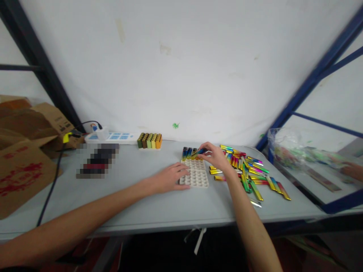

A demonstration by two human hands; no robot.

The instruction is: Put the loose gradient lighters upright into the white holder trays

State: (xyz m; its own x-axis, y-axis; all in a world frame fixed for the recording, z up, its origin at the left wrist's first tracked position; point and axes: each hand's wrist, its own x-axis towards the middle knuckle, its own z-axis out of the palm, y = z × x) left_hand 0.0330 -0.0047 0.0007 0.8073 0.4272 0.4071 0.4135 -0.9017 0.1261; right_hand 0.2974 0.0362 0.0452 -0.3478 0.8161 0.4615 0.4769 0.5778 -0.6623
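A white tray with rows of round holes (195, 176) lies on the grey table. Several shiny blue-and-gold lighters (187, 153) stand upright along its back row. My left hand (170, 177) rests at the tray's left edge, fingers apart, with nothing held. My right hand (213, 155) is over the tray's back right corner, thumb and fingers closed on a dark blue lighter (202, 151) that is tilted. Right of the tray lies a loose heap of metallic lighters (245, 172) in gold, green, red, blue and pink.
A block of upright lighters (149, 141) stands at the back, beside a power strip (121, 137). Pixelated item (98, 161) and cardboard boxes (25, 166) are left. A plastic bag (286, 147) and another person's hand (352, 170) are right, beyond the blue frame.
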